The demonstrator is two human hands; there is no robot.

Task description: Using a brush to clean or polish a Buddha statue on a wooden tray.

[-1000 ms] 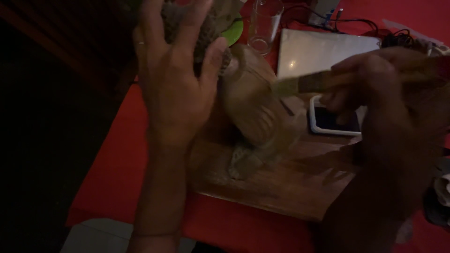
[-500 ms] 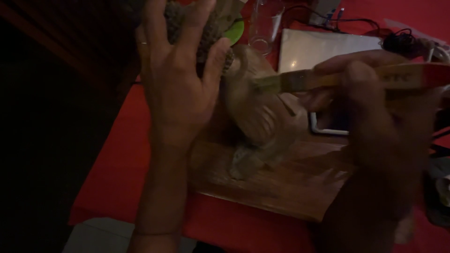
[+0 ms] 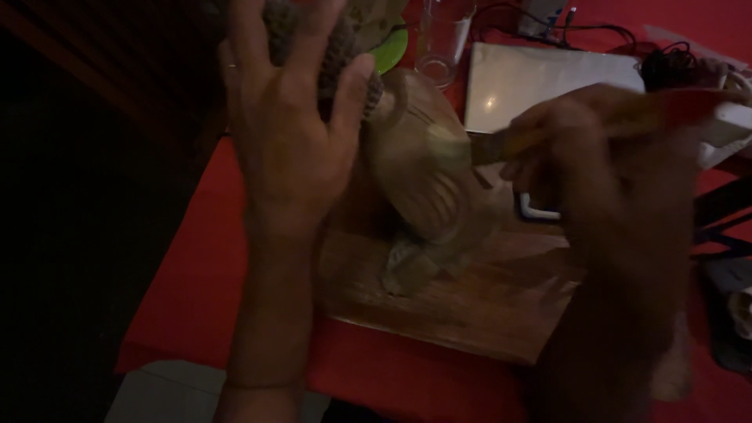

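1. Fingers of the left hand are spread and wrapped over the top of a carved figure, steadying it at upper centre of the frame.
2. Fingers of the right hand are clenched on a brush; its bristles touch the figure's upper side. This hand is blurred.
3. The figure leans, its base resting on a wooden board on the red bench.
4. Risk: sideways brush pressure could slide the tilted base across the board.
5. Risk: a glass stands just behind; a wide stroke could topple it.
6. Risk: dim light may hide missed areas.
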